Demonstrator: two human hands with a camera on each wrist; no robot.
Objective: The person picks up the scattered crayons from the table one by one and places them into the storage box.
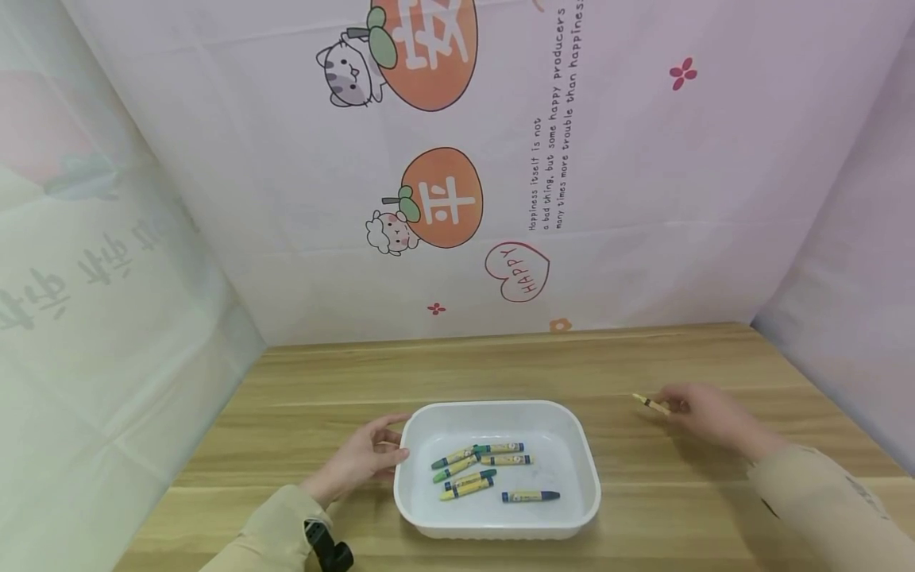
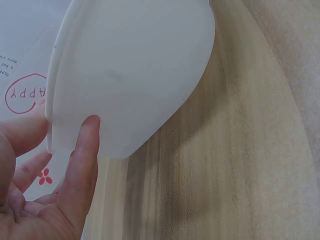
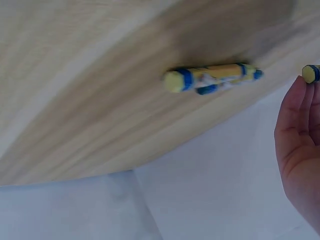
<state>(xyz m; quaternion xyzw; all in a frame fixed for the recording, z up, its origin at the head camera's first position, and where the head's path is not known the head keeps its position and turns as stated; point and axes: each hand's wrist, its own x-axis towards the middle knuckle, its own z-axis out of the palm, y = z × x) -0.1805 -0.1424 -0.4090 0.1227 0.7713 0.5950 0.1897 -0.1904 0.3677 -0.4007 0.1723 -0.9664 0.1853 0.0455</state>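
Note:
With its thumb at the rim and a finger against the outer wall, my left hand [image 1: 363,459] holds the left side of a white plastic tray [image 1: 500,530]. The left wrist view shows that finger on the smooth tray wall [image 2: 135,75]. Inside lie several paper-wrapped crayons, among them a dark blue one [image 1: 530,496] and a yellow-tipped one [image 1: 467,488]. To the right of the tray, my right hand [image 1: 708,415] pinches a pale yellow crayon [image 1: 649,403] above the wooden table. Only the blunt end of a crayon [image 3: 310,74] shows at its fingertips in the right wrist view.
The right wrist view has a yellow crayon [image 3: 215,76], blurred, close to a blue-ended crayon [image 3: 207,90] on the wood. A printed white cloth [image 1: 622,262] hangs along the table's back edge. More cloth [image 1: 93,334] lines the left and right sides.

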